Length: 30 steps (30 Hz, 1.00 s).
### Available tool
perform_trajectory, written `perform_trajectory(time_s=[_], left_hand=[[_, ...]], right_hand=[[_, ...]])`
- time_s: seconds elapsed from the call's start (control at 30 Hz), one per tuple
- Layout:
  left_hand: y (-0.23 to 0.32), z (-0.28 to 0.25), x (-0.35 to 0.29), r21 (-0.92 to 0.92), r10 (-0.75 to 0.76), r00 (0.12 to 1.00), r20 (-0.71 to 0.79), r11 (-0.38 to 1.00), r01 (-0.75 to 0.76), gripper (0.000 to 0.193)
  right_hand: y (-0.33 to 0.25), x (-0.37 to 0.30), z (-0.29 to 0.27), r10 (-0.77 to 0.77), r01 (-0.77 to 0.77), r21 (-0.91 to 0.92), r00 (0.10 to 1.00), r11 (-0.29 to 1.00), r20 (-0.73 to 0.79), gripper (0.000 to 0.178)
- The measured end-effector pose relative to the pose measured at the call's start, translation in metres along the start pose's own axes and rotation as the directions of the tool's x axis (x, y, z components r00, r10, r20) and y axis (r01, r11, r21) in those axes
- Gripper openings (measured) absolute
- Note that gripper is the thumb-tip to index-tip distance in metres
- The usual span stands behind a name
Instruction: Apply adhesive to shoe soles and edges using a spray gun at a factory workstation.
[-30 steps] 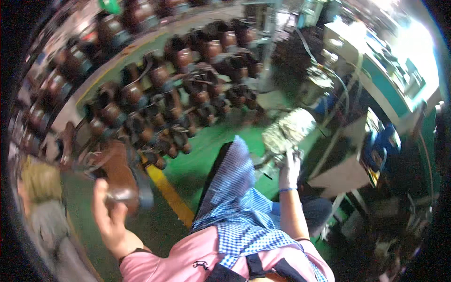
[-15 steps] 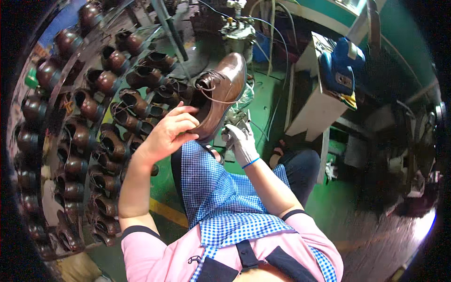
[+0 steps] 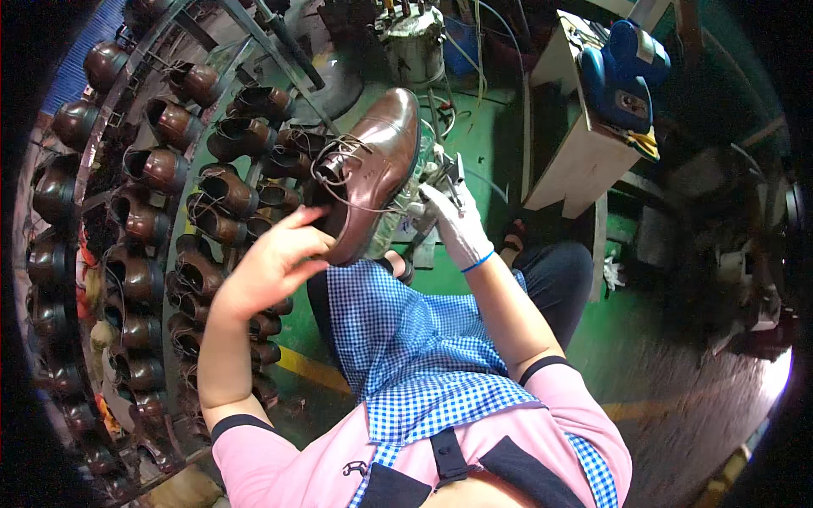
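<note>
My left hand [image 3: 273, 261], bare, holds a brown laced leather shoe [image 3: 373, 169] by its heel end, toe pointing up and away. My right hand [image 3: 457, 222], in a white glove, grips a small spray tool [image 3: 449, 173] with a clear bottle [image 3: 398, 216], held close against the shoe's right side. Both hands are raised above my lap, which is covered by a blue checked apron [image 3: 406, 339].
A curved metal rack [image 3: 127, 279] on the left carries several brown shoes in rows. A metal pot [image 3: 417, 42] stands on the green floor ahead. At the upper right, a white bench [image 3: 576, 152] holds a blue tool [image 3: 622, 72]. A yellow line crosses the floor.
One second ago my left hand held the shoe low at the left, near the rack. It swung up to the middle, and the gloved right hand with the spray tool has come against it.
</note>
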<state>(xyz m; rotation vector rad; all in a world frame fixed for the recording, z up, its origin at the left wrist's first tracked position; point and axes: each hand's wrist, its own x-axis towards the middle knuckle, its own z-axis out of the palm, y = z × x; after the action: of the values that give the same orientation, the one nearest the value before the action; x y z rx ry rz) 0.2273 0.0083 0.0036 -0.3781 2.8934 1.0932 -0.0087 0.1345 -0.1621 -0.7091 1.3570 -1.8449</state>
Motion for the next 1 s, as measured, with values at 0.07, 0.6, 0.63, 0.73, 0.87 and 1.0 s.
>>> perform_trajectory(time_s=[0.07, 0.6, 0.63, 0.73, 0.87, 1.0], left_hand=[[0.008, 0.019, -0.003, 0.164, 0.062, 0.996, -0.058, 0.985, -0.052, 0.021], [0.053, 0.069, 0.006, 0.576, 0.244, 0.944, -0.224, 0.814, -0.073, 0.041], [0.055, 0.069, 0.007, 0.573, 0.228, 0.952, -0.204, 0.816, -0.073, 0.04], [0.066, 0.065, 0.013, 0.595, 0.208, 0.965, -0.158, 0.8, -0.075, 0.043], [0.069, 0.062, 0.016, 0.7, 0.267, 0.955, -0.127, 0.706, -0.104, 0.039], [0.071, 0.063, 0.024, 0.7, 0.29, 0.952, -0.101, 0.701, -0.14, 0.039]], right_hand=[[-0.022, -0.012, -0.005, 0.269, -0.268, -0.084, 0.963, 0.96, 0.001, 0.064], [0.051, -0.062, -0.027, -0.178, 0.125, -0.637, 0.984, 0.76, -0.02, 0.026], [0.055, -0.061, -0.027, -0.113, 0.092, -0.632, 0.994, 0.769, 0.007, 0.026], [0.053, -0.067, -0.029, 0.093, -0.049, -0.619, 0.995, 0.784, 0.039, 0.027], [0.036, -0.084, -0.042, -0.024, 0.012, -0.405, 0.999, 0.914, -0.024, 0.021], [-0.022, -0.09, -0.05, 0.268, -0.265, 0.28, 0.963, 0.923, 0.031, 0.022]])
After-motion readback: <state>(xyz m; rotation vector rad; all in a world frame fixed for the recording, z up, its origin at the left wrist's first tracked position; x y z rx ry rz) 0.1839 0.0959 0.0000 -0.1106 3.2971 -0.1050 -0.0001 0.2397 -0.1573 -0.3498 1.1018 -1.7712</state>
